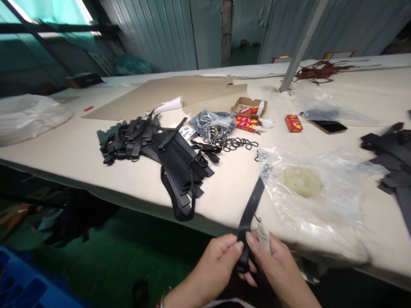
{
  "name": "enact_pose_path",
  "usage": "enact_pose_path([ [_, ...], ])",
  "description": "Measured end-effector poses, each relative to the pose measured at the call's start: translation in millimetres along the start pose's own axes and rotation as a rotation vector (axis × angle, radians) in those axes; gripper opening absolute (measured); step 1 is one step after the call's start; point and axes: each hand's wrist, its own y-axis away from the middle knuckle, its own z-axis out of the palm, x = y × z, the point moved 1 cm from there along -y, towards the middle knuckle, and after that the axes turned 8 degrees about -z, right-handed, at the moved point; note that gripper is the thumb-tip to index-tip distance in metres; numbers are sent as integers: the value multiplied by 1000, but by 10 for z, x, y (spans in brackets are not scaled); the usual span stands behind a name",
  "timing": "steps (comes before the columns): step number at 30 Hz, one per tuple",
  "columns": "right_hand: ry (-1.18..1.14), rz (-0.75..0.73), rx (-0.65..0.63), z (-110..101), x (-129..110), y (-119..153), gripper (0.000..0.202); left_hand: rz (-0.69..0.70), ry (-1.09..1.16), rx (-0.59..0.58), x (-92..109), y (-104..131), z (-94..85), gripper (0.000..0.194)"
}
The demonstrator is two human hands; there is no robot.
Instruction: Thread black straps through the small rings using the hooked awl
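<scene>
My left hand (pixel 221 256) is closed on the near end of a black strap (pixel 249 212), thumb on top, at the table's front edge. My right hand (pixel 269 256) pinches the same strap from the other side. Between its thumb and fingers stands a tool with a pale wrapped handle (pixel 263 234) and a thin, curved metal tip. Near my fingers the strap folds into a loop with a dark ring (pixel 243 267), partly hidden. From there the strap runs up over the table towards a clear plastic bag (pixel 337 201) holding a yellowish, waxy-looking lump (pixel 302 181).
Left of centre lie a stack of black straps (pixel 181 160) and a heap of buckled straps (pixel 131 139). Black rings (pixel 234 142) lie behind, near red-and-yellow boxes (pixel 247 122). A phone (pixel 329 126) and more black strips (pixel 393 158) are at right. A post (pixel 302 47) rises from the table.
</scene>
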Motion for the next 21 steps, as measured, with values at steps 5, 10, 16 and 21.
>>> enact_pose_path([
  [5, -124, -33, 9, -13, -109, 6, 35, 11, -18, -34, -23, 18, -46, 32],
  [10, -102, -61, -65, -74, -55, 28, 36, 22, -82, -44, -21, 34, -46, 31],
  [16, -32, -57, -32, -87, 25, 26, 35, 37, -144, -32, 53, 41, 15, 31],
  [21, 109, -43, 37, 34, -15, 76, 38, 9, -114, 19, 10, 62, 46, 36],
])
